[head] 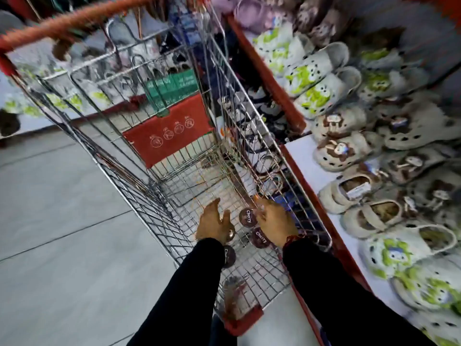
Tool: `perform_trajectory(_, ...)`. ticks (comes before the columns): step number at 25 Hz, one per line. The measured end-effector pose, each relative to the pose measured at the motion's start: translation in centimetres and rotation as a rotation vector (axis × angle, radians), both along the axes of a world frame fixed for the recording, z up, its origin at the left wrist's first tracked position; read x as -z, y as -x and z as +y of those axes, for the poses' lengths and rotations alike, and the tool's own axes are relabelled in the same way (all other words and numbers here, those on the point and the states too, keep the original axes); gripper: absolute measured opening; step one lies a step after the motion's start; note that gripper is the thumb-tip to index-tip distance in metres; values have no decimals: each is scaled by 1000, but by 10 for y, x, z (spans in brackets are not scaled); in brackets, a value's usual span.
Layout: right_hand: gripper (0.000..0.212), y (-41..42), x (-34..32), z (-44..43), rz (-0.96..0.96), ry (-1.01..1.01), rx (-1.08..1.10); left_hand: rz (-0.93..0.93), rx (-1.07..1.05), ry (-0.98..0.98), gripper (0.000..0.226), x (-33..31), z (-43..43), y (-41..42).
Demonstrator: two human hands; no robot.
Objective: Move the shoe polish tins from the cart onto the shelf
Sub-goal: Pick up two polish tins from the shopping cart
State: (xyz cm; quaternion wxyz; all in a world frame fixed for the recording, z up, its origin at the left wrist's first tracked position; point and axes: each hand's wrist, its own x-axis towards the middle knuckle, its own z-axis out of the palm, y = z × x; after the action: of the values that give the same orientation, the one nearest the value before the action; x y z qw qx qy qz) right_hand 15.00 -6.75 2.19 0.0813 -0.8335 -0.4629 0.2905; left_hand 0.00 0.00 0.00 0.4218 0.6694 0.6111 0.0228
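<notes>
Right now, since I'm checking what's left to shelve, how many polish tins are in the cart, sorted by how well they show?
Label-up tins: 2
Tin partly under the left sleeve: 1
Total: 3 in the cart. A shiny round thing under the left hand may be a fourth; cannot tell.

Single head view, so no second view is sharing anything. The camera is sitting high on the person's head, looking forward and steeply down into the wire cart (139, 101) from its near end. Wide-angle lens is bending the edges, motion blur softening the far part. Both sleeves are entering from the bottom edge, the hands close below the lens. The floor (62, 208) is filling the left, the shelf (303, 156) running along the right.
</notes>
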Motion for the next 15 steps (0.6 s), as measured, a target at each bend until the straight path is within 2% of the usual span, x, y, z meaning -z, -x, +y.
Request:
perform_trajectory(3,35,-7,54,11,-21,165,37,115,-189,213,51,66,6,2)
perform_trajectory(6,40,-7,91,21,0,305,68,227,-259,357,62,117,4,4)
perform_trajectory(11,66,-12,133,29,14,388,156,323,-290,386,81,158,3,-5)
perform_trajectory(15,66,-11,143,29,80,364,204,228,-336,299,74,168,-3,-10)
